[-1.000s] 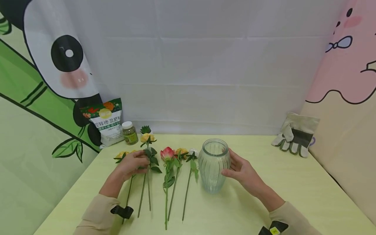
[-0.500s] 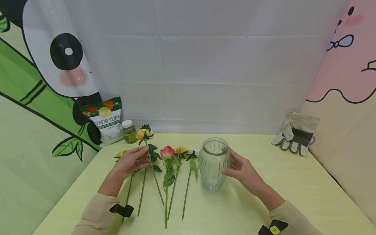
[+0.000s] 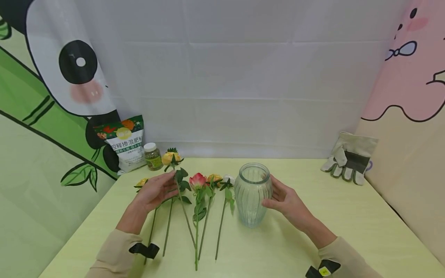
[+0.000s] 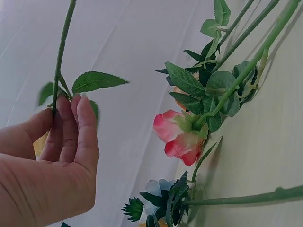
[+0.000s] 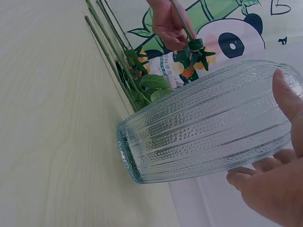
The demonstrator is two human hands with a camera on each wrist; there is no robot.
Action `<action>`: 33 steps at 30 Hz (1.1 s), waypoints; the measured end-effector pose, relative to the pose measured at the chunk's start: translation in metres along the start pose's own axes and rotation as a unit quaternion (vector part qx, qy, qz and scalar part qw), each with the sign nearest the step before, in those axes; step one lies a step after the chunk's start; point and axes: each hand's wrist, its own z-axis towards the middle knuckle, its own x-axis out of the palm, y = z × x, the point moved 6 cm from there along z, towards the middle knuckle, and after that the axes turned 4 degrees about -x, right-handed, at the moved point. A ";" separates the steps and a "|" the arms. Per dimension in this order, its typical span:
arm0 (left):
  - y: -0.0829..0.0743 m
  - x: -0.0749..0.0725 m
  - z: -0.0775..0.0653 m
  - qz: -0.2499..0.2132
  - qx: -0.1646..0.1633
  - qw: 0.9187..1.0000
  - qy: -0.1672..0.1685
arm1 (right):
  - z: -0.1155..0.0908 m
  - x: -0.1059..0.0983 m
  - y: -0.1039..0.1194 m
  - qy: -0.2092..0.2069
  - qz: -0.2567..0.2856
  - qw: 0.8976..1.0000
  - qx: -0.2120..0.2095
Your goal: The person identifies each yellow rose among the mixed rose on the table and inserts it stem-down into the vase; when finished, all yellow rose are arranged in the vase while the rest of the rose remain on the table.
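Observation:
My left hand (image 3: 154, 192) pinches the stem of a yellow rose (image 3: 169, 158) just under its leaves, thumb against fingertips. In the left wrist view, that stem (image 4: 61, 52) stands off the table. My right hand (image 3: 292, 205) grips the side of a ribbed clear glass vase (image 3: 252, 202), which stands upright; the right wrist view shows the thumb on one side of the vase (image 5: 203, 125) and fingers on the other. Between the hands lie a pink-red rose (image 3: 198, 181), an orange rose (image 3: 214, 178) and a white flower (image 3: 228, 180). Another yellow rose (image 3: 141, 183) is partly hidden behind my left hand.
At the back left stand a fertilizer bag (image 3: 128, 148), a small jar with a white lid (image 3: 153, 156) and a small green plant (image 3: 172, 150), mostly hidden by the rose. Work gloves (image 3: 351, 160) lean at the back right of the table (image 3: 313, 247).
My left hand has lifted the yellow rose slightly and tilted it, its stem end swinging right toward the pink-red rose's stem. The right hand and the vase have stayed in place.

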 end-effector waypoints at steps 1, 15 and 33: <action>-0.001 0.000 -0.001 -0.002 0.007 1.000 0.004 | 0.000 0.000 0.000 0.000 -0.001 1.000 -0.001; -0.011 0.008 -0.007 -0.178 0.057 0.978 0.092 | 0.001 0.000 -0.001 0.000 -0.002 1.000 0.003; -0.041 0.033 -0.029 -0.309 0.127 0.938 0.092 | 0.001 0.001 0.000 -0.002 0.011 1.000 0.001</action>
